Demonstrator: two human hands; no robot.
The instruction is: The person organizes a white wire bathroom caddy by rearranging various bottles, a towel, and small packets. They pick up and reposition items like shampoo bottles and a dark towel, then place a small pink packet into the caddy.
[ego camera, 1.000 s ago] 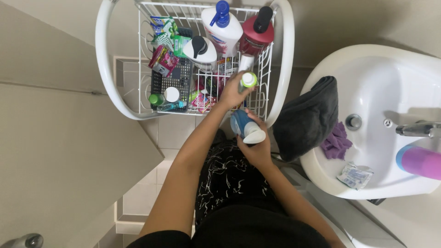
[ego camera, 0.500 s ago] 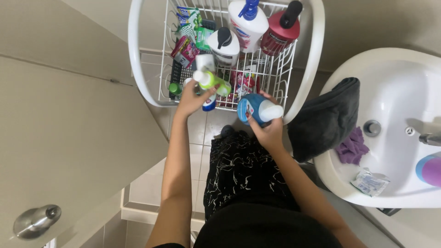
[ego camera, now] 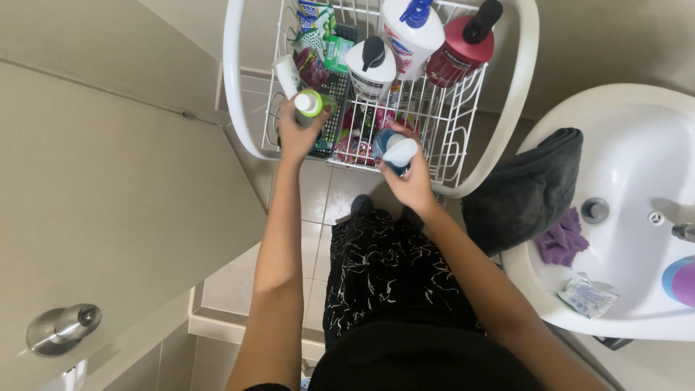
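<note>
Head view looks straight down on 2 bare arms reaching into a white wire basket (ego camera: 499, 156) with a thick white rim. At 11 o'clock from the body the left hand (ego camera: 295, 136) is closed around a small green bottle with a white cap (ego camera: 310, 105), held at the basket's near-left corner, just beside a dark mesh tray (ego camera: 334, 116). At 12 o'clock the right hand (ego camera: 411, 179) is clamped on a blue container with a white cap (ego camera: 394, 150), held over the basket's near edge, touching the wires or just above them; which, I cannot tell.

Behind both hands the basket is crowded. A white pump bottle with a black top (ego camera: 371, 66) stands near its middle, a taller white bottle with a blue pump (ego camera: 411, 32) behind it, and a red bottle with a black cap (ego camera: 463, 47) at 1 o'clock. Green and pink packets (ego camera: 318, 40) fill the far-left side, and pink items (ego camera: 358, 141) lie low between the 2 hands. The right half of the basket floor (ego camera: 449, 123) shows bare wire.

At 3 o'clock a white sink (ego camera: 637, 166) sits close to the basket rim, with a dark grey towel (ego camera: 525, 192) draped over its edge between them, a purple cloth (ego camera: 561, 239) and a small clear packet (ego camera: 585, 295) in the bowl. A beige door (ego camera: 108, 217) with a metal knob (ego camera: 61, 327) closes the left side. Tiled floor (ego camera: 318, 195) shows only in a narrow strip below the basket.
</note>
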